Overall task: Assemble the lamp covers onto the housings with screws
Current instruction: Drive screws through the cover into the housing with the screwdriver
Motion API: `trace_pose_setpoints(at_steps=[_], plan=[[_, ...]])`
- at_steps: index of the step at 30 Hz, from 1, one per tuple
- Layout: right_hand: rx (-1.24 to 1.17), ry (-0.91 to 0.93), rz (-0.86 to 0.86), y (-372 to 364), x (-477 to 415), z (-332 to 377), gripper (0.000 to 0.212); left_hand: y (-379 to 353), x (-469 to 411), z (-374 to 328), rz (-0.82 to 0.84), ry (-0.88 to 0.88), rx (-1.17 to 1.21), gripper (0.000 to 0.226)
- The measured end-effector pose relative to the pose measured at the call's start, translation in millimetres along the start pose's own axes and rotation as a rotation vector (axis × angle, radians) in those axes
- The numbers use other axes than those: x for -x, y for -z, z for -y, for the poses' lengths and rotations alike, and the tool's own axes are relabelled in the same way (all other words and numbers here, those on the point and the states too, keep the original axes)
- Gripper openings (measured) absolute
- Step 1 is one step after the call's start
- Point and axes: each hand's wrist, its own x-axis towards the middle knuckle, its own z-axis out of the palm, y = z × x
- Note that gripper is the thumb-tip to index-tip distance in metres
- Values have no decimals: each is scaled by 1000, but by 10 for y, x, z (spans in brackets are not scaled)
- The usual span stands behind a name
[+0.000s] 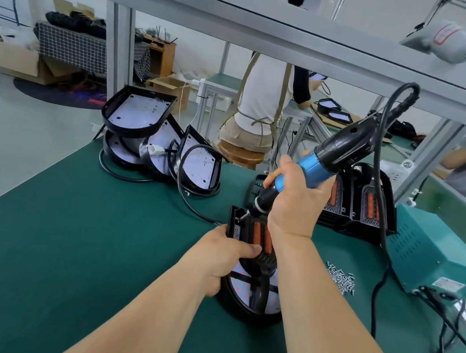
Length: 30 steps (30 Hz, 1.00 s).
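Left hand around curved black housing, right hand around blue cylindrical screwdriver, bit at cover corner.

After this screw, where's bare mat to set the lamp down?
The widest bare green mat lies left of the left hand gripping the black lamp, nearer than the pile of open black lamp housings and black cable. A narrower patch shows between the forearms. The right side is crowded: stack of black lamp covers, loose silver screws, teal power box.
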Motion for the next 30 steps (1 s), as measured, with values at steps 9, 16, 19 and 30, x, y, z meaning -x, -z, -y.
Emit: trace_pose_setpoints(at_steps=[9, 16, 19, 30], plan=[[-117, -41, -137, 152, -105, 84, 29, 27, -8, -2, 43, -7, -42, 29], [-319, -157, -402, 867, -111, 431, 30, -2, 62, -63, 52, -3, -76, 28], [-347, -206, -503, 1172, -30, 562, 25, -25, 130, -70, 66, 14, -97, 20], [-447, -466, -648, 1845, 153, 721, 26, 14, 397, -134, -111, -63, -658, 70]])
